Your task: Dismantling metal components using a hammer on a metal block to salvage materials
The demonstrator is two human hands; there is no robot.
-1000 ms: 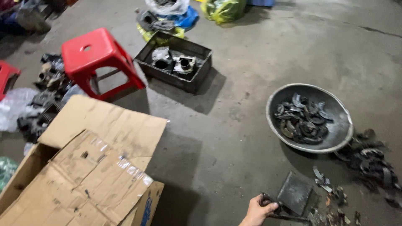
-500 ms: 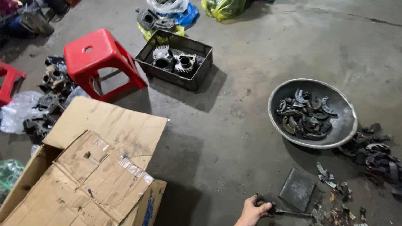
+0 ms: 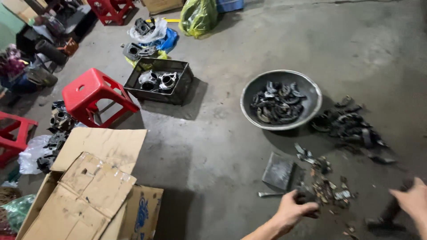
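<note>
Bare concrete floor [image 3: 213,146]: open band running from the cardboard box [image 3: 89,195] across to the flat metal plate [image 3: 278,171].
Obstacles right: metal basin [image 3: 311,89] of dark parts; loose heap of curved parts [image 3: 351,126] just beside it; small scrap scatter [image 3: 329,189] between the left hand [image 3: 293,211] and right hand [image 3: 411,200].
Obstacles left: black crate [image 3: 182,84], red stool [image 3: 91,95].
Far floor, upper right: open.

Dim, flat indoor light from above and behind. Soft shadows to the right of the red plastic stool [image 3: 95,100] and black plastic crate [image 3: 160,82]. Motion blur on the right hand [image 3: 411,200]. Dull sheen across bare concrete floor [image 3: 356,40]. Slight wide-angle stretch at edges.
</note>
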